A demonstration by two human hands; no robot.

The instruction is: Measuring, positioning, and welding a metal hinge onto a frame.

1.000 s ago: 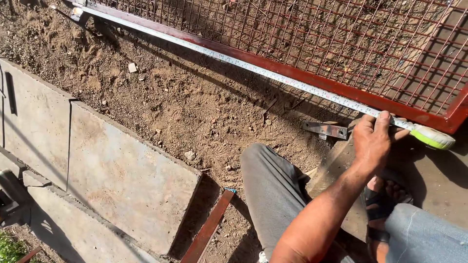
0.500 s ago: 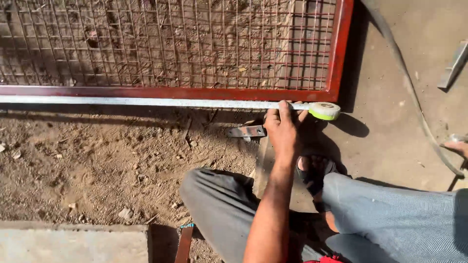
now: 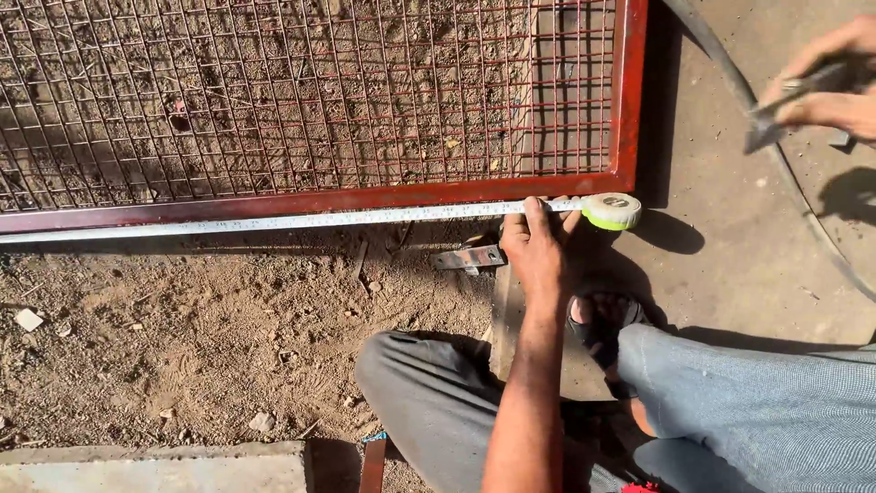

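Observation:
A red metal frame [image 3: 365, 196] filled with wire mesh [image 3: 274, 91] lies flat on the dirt. A white tape blade [image 3: 301, 220] runs along its near bar to a white and green tape measure case [image 3: 613, 211] at the frame's corner. My left hand [image 3: 534, 246] presses the blade down against the bar just left of the case. At the upper right, above the concrete, my right hand [image 3: 835, 87] grips a thin grey metal tool [image 3: 771, 114], well apart from the frame.
A small grey metal bracket [image 3: 467, 258] lies on the dirt beside my left hand. A dark hose [image 3: 730, 82] curves over the concrete at right. My sandalled foot [image 3: 602, 319] rests on a flat board [image 3: 506, 319]. A concrete slab [image 3: 155, 466] edges the bottom left.
My view has swung to face the frame's corner squarely. My right hand has risen from the right edge to the upper right, holding the tool. The left hand stays on the tape.

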